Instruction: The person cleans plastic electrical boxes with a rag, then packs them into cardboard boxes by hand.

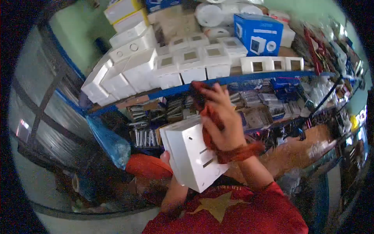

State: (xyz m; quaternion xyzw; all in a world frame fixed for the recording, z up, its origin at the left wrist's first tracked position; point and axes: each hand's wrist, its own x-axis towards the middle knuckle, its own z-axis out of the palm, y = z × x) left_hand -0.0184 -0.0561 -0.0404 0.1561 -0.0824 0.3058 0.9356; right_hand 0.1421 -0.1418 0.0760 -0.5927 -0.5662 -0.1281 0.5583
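My left hand point(166, 157) grips a white plastic box point(196, 160) from its left side and below; most of its fingers are hidden behind the box. The box is tilted, and the face turned to me has narrow slots and small holes. In my right hand point(228, 126) is a crumpled red-brown cloth point(242, 153), bunched under the fingers and trailing past the wrist. The cloth lies over the upper right edge of the box. Both the right hand and the cloth are smeared by motion.
Ahead is a blue-edged shelf point(171, 92) with several white boxes point(191, 62) and a blue carton point(259, 35) on it. Small packaged parts point(146, 134) fill the level below. A blue plastic bag point(107, 138) hangs at the left, near a red-orange object point(146, 167).
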